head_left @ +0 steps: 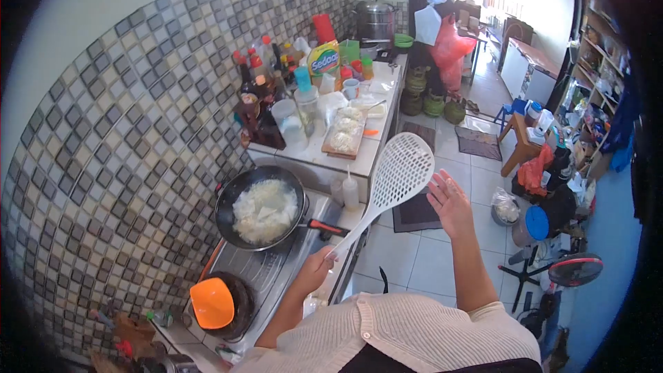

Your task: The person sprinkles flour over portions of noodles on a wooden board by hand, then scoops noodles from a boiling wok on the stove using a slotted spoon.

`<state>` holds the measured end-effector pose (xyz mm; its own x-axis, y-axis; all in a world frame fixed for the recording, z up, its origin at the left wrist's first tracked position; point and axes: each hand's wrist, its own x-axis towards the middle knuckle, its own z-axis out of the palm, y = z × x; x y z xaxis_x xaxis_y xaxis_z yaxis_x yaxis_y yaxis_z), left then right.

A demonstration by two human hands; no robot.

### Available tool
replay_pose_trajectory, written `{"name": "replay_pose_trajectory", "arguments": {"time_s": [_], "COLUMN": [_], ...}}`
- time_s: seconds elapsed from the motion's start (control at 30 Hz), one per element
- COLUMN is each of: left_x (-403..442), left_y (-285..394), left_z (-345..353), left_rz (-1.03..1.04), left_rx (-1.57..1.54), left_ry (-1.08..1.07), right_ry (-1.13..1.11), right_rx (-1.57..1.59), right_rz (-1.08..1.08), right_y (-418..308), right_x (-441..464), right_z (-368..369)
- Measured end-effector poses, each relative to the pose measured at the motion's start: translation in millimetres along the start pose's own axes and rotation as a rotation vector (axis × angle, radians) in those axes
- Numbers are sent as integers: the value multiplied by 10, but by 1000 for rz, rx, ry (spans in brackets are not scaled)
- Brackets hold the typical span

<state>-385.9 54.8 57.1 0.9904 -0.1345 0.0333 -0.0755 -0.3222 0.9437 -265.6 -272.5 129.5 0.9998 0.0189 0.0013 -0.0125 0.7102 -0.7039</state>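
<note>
A large white slotted skimmer (402, 171) is held up over the stove's front edge, its handle in my left hand (316, 271), whose fingers are wrapped round it. Beside the skimmer's head, my right hand (450, 206) is raised with its fingers spread and nothing in it. To the left, a black wok (221, 215) with a red and black handle sits on the stove (286, 262), and pale pieces of food (266, 213) lie in liquid inside it. Nearer me, an orange bowl (212, 303) rests on the other burner.
Behind the stove, a tiled counter (376, 139) bears a tray of white food (345, 135), bottles, plastic containers and a steel pot (375, 19). A squeeze bottle (350, 192) stands beside the stove. On the floor at right are a fan (577, 269), a wooden stool (518, 139) and bags.
</note>
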Motion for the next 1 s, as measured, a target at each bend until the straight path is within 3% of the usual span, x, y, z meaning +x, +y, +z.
{"name": "replay_pose_trajectory", "arguments": {"time_s": [0.13, 0.2, 0.3, 0.5, 0.63, 0.73, 0.8, 1.0], "left_x": [-455, -715, -1091, -1649, -1923, -2095, -2172, -2231], "left_y": [-151, -264, -326, -423, -451, -446, -435, -456], "left_z": [-105, -122, -245, -450, -561, -636, -653, -486], "left_rz": [-65, -197, -221, -165, -160, -172, -154, -96], "left_rx": [-147, -327, -427, -549, -550, -535, -445, -414], "left_ry": [50, 185, 225, 353, 464, 511, 455, 325], "right_ry": [-103, -125, -278, -387, -412, -457, -484, -514], "right_rx": [-162, -176, -372, 167, 137, 8, -55, -146], "right_rz": [110, 167, 107, 530, 611, 541, 463, 720], "right_y": [345, 506, 769, 1012, 1241, 1541, 1742, 2173], "right_x": [-277, -421, -611, -937, -1005, -1029, -1089, -1476], "right_z": [154, 297, 511, 990, 1147, 1154, 1153, 1282]}}
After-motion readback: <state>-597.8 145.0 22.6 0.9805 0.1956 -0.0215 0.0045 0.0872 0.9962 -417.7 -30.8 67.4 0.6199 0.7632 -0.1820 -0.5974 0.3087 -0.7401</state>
